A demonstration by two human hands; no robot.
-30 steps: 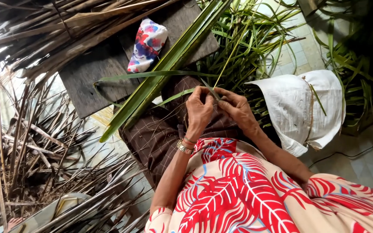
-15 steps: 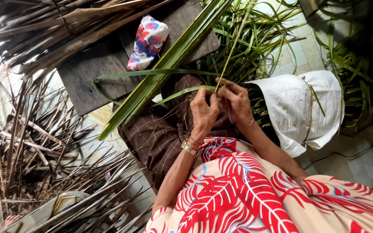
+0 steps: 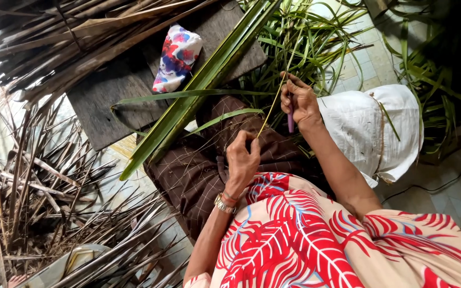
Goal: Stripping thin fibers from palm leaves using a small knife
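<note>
A thin leaf rib point(image 3: 273, 104) now stretches taut over the lap, pinched low by the left hand point(image 3: 243, 157) and high by the right hand point(image 3: 300, 101), which has drawn away; a purple handle point(image 3: 291, 120) shows beneath its closed fingers. Green fronds point(image 3: 198, 85) lie beside.

I see my left hand point(image 3: 243, 156) pinching the near end of a thin yellow-green palm leaf midrib point(image 3: 274, 104). My right hand point(image 3: 300, 101), farther off, grips the same midrib higher up together with a small purple-handled knife point(image 3: 290, 120). A long folded green palm frond point(image 3: 198, 88) lies across my brown checked lap cloth point(image 3: 193, 170); a white cloth sack point(image 3: 372, 133) sits right.
</note>
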